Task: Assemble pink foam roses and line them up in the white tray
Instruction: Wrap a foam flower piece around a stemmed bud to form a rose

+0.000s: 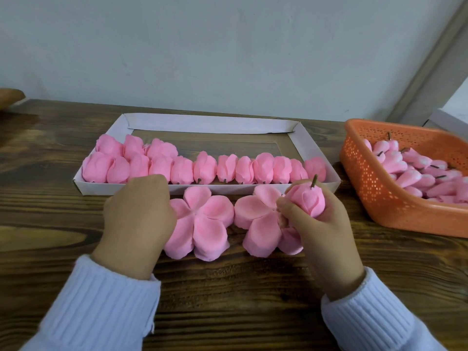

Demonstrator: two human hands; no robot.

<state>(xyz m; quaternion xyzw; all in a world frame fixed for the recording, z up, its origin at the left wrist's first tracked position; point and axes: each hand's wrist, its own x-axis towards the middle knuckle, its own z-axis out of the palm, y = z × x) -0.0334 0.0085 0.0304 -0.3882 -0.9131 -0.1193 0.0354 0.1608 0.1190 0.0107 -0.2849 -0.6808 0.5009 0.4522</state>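
A white tray [210,124] lies on the wooden table, its front row filled with several pink foam roses [205,168]; a few more sit behind them at the left. In front of the tray lie two flat stacks of five-petal foam: the left stack [202,221] and the right stack [258,221]. My right hand [321,224] grips a pink rose bud [307,197] with a short brown stem pointing up, over the right stack. My left hand [139,214] rests with curled fingers on the left edge of the left stack; its fingertips are hidden.
An orange perforated basket [374,178] at the right holds several pink buds with stems [415,168]. The tray's back half shows bare bottom. A wall stands close behind the table. A brown object [10,96] pokes in at the far left edge.
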